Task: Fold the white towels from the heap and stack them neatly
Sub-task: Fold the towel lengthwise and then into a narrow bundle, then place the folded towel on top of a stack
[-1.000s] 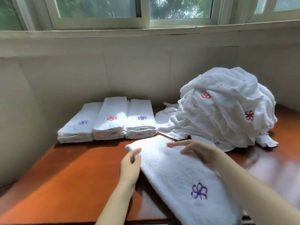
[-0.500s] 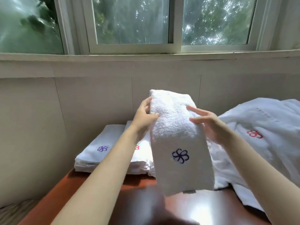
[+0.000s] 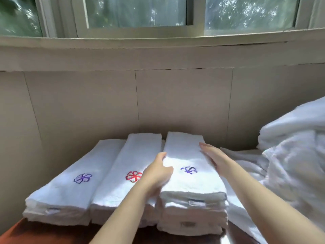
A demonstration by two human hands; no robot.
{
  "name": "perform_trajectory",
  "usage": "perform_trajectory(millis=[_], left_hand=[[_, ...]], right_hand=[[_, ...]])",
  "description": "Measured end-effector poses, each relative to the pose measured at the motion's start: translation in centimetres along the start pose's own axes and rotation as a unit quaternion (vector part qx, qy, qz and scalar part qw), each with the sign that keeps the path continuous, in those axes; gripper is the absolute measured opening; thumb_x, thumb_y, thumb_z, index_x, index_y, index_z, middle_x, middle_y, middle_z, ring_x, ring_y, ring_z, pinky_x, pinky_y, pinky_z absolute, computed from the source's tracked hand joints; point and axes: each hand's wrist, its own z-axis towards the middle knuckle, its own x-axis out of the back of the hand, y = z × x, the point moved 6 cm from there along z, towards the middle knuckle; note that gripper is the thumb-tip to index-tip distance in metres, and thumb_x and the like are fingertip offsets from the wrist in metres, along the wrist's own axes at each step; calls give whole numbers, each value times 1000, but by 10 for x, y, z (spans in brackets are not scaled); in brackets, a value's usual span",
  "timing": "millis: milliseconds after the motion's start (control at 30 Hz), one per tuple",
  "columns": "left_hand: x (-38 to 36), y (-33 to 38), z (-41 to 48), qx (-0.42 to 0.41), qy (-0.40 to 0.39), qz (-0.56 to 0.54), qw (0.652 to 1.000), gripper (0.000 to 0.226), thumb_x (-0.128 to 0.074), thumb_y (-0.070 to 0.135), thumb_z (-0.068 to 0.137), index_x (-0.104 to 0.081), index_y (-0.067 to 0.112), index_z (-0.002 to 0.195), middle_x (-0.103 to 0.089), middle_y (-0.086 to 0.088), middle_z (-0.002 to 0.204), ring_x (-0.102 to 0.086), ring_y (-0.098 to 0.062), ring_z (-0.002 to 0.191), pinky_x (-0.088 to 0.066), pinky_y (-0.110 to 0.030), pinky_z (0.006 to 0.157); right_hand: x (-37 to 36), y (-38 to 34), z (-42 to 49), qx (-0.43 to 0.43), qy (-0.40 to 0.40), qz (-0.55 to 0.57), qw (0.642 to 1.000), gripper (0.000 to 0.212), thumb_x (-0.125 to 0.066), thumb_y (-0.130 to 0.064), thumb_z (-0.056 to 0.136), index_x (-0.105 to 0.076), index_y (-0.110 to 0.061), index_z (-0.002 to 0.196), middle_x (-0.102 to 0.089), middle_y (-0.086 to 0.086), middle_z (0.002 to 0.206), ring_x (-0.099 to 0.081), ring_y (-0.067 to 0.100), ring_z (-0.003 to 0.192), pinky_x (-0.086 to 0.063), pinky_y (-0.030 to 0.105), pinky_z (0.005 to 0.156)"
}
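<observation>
Three stacks of folded white towels stand side by side against the wall. The left stack [image 3: 70, 191] shows a purple flower, the middle stack [image 3: 123, 173] a red one. A folded towel with a purple flower [image 3: 188, 166] lies on top of the right stack [image 3: 191, 217]. My left hand [image 3: 157, 173] rests against that towel's left edge with its thumb on top. Flat along the towel's right edge lies my right hand [image 3: 212, 157], fingers straight. The heap of unfolded white towels [image 3: 290, 164] rises at the right.
A brown wooden table [image 3: 35, 235] carries everything; only its near left corner shows. A beige wall [image 3: 175, 103] stands right behind the stacks, with a window sill [image 3: 158, 41] above. Loose towel cloth [image 3: 246, 159] spreads from the heap to the right stack.
Both hands carried the folded purple-flower towel from the table up through the air and set it on the right stack. The view moved closer to the stacks.
</observation>
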Motion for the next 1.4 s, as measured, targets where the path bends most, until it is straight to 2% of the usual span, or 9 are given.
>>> perform_trajectory(millis=[133, 267, 367, 467, 600, 767, 933, 1167, 1400], left_hand=[[4, 7, -5, -37, -1, -25, 999, 51, -44, 10, 89, -43, 25, 138, -46, 9, 142, -55, -16, 116, -42, -27, 98], [10, 2, -10, -42, 46, -14, 998, 43, -46, 11, 87, -52, 29, 126, -55, 8, 133, -57, -19, 111, -39, -20, 80], [13, 2, -13, -42, 71, 46, 996, 43, -48, 20, 91, -50, 26, 133, -52, 5, 139, -50, -16, 124, -34, -18, 89], [10, 9, -16, -33, 60, 113, 991, 44, -46, 24, 94, -47, 20, 138, -48, -2, 142, -46, -21, 128, -35, -24, 100], [8, 28, -31, -8, 58, 292, 955, 42, -41, 39, 96, -53, 12, 126, -33, -12, 136, -46, -32, 117, -38, -37, 95], [-24, 24, -43, -79, -70, 354, 929, 73, -25, 61, 94, -14, 19, 153, -3, -3, 161, 1, -20, 148, -1, -48, 117], [-37, 18, -72, -115, -51, 363, 923, 83, -32, 65, 91, 2, 23, 154, 6, -4, 161, 5, -21, 148, 0, -48, 117], [-6, 38, -101, -187, 25, 220, 957, 42, -64, 31, 86, -51, 22, 125, -43, -1, 124, -44, -20, 117, -34, -22, 98], [6, 36, -102, -222, 10, 232, 947, 32, -57, 7, 78, -57, 14, 109, -45, 4, 104, -49, -19, 107, -37, -21, 83]], right_hand=[[-11, -18, 9, 75, 40, -93, 992, 58, -38, 10, 84, -60, -22, 128, -64, 13, 77, -35, 6, 31, -25, 14, 33], [-29, -16, 11, 124, 54, -135, 982, 68, -33, 17, 78, -61, -21, 127, -57, 7, 128, -53, 0, 60, -40, 8, 49], [-23, -8, 13, 73, 76, -154, 982, 58, -37, 12, 85, -53, -12, 135, -59, 8, 119, -58, 11, 81, -43, 16, 62], [-19, -10, 10, 38, 76, -168, 982, 52, -40, 6, 87, -51, -11, 135, -61, 8, 86, -57, 6, 52, -39, 15, 45], [-25, -14, 5, 26, 62, -281, 957, 51, -44, -8, 89, -43, -13, 140, -53, 10, 131, -56, 20, 102, -40, 20, 76], [-33, -13, -24, 19, 12, -498, 867, 18, -40, -33, 89, -51, -20, 84, -46, 21, 124, -46, 33, 108, -41, 32, 85], [-36, 8, -86, 56, -37, -495, 866, 51, -32, -43, 98, -29, -25, 146, -16, 16, 155, -20, 33, 142, -22, 40, 112], [-3, 7, -149, 19, 115, -280, 953, 44, -62, -25, 81, -49, -12, 121, -62, 9, 111, -61, 28, 100, -49, 33, 81], [5, 0, -148, -75, 68, -120, 987, 23, -52, 11, 80, -61, 6, 101, -58, 14, 76, -48, 22, 64, -40, 27, 53]])
